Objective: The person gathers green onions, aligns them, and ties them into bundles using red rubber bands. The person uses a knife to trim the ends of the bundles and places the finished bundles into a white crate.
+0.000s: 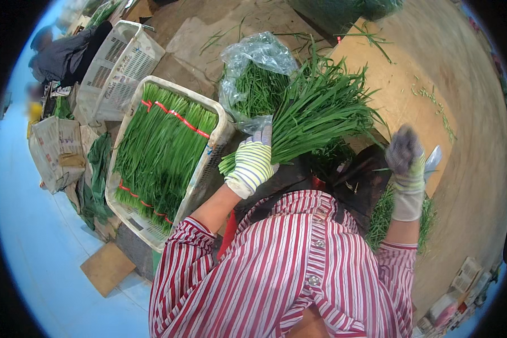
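Observation:
My left hand (253, 158), in a striped knit glove, grips a loose bunch of green garlic chives (321, 112) near its pale stem ends. The leaves fan out away from me to the upper right. Blurred and curled, my right hand (405, 154) is raised on the right, in a glove with grey fingers. A pale, blade-like piece (433, 160) shows beside its wrist; I cannot tell whether the hand holds it. Left of my left hand, a white plastic crate (186, 203) holds chive bundles (160, 148) tied with red bands.
A clear plastic bag (257, 53) with more chives lies beyond my left hand. Scraps litter a wooden board (405, 67) on the right. Chives (380, 219) lie below my right hand. Another white crate (118, 63) stands at upper left, with a person (67, 57) beside it.

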The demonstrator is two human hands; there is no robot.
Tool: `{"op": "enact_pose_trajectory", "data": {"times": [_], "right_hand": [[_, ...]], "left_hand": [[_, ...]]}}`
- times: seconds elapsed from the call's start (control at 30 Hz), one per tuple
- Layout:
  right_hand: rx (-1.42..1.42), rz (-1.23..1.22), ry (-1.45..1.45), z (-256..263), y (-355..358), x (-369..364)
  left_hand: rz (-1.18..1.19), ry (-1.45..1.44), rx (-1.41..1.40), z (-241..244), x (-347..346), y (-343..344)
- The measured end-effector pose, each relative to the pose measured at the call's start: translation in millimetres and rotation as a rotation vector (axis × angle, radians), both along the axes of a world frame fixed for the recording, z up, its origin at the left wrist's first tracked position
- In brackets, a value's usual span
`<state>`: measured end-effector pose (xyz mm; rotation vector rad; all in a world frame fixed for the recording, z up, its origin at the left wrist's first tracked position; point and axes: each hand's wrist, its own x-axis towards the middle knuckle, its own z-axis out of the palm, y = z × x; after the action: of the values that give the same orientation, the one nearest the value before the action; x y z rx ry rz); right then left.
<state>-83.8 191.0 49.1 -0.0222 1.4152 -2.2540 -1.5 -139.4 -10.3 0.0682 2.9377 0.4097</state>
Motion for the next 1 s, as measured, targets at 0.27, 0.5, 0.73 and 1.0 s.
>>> {"op": "enact_pose_trajectory", "data": {"times": [0.27, 0.5, 0.73, 1.0], "right_hand": [[1.212, 0.371, 0.561, 5, -37, 43], [1.210, 0.132, 0.656, -30, -93, 15], [1.255, 0.218, 0.682, -45, -106, 6], [1.513, 0.148, 0.870, -48, -114, 3]], "left_hand": [[-0.030, -0.029, 0.040, 8, -18, 10], [-0.046, -0.085, -0.050, 20, -32, 34], [-0.010, -0.057, -0.014, 13, -25, 29], [-0.017, -0.055, -0.012, 11, -28, 30]]}}
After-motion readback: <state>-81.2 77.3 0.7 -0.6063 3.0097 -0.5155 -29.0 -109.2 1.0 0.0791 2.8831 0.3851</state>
